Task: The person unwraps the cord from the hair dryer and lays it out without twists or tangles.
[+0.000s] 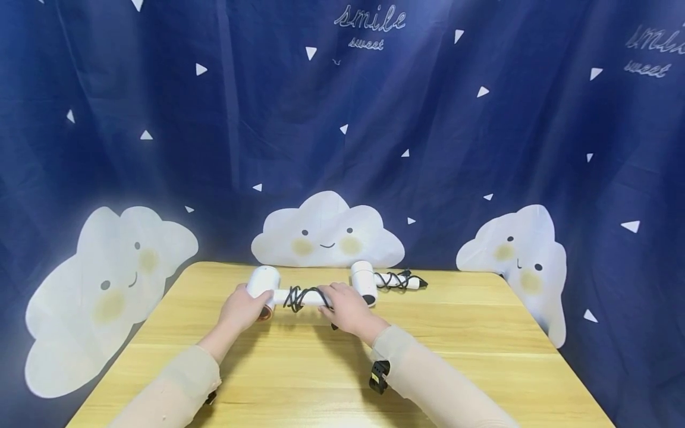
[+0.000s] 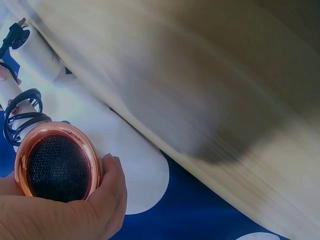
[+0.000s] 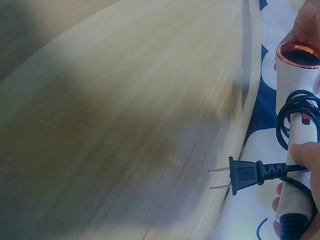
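A white hair dryer (image 1: 263, 280) is held between both hands, its handle pointing right. My left hand (image 1: 241, 309) grips its barrel; the left wrist view shows the copper-rimmed end with a dark mesh grille (image 2: 57, 167), fingers curled around it. With my right hand (image 1: 348, 308) I hold the handle, thumb along it. Black cord (image 3: 298, 112) is coiled about the handle, and its two-pin plug (image 3: 245, 176) sticks out beside the right thumb. Just beyond the right hand lies a second white hair dryer (image 1: 364, 280), its handle wrapped in black cord.
Under the hands is a light wooden table (image 1: 299, 374) with rounded far corners. A dark blue curtain (image 1: 299, 119) printed with smiling clouds and small white triangles hangs right behind its far edge.
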{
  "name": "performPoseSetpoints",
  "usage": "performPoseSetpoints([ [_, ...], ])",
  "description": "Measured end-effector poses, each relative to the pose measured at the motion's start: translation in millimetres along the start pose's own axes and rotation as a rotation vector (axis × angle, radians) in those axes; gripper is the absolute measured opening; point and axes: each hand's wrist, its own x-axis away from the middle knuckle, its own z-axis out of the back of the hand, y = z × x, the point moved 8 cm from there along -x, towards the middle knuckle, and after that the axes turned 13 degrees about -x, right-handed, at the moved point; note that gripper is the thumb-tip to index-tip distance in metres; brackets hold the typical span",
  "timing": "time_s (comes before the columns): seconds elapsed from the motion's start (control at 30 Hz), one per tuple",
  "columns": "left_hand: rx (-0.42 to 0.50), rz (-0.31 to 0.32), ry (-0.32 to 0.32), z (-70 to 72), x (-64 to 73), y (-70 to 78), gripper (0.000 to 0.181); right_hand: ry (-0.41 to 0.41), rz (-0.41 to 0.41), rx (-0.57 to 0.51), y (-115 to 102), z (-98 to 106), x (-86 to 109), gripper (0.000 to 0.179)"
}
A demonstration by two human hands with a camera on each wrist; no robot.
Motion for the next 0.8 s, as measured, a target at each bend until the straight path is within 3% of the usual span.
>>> performPoseSetpoints([
  [0.43,0.037,-0.004,-0.036,-1.5,6.7,8.8,0.076,0.023,0.054,-0.05,2.1,6.4,7.1,0.046],
  [0.8,0.197,0.016,-0.09,-11.9,15.3,17.6,0.073,0.025,0.063,-0.088,6.3,13.5,22.0,0.048],
])
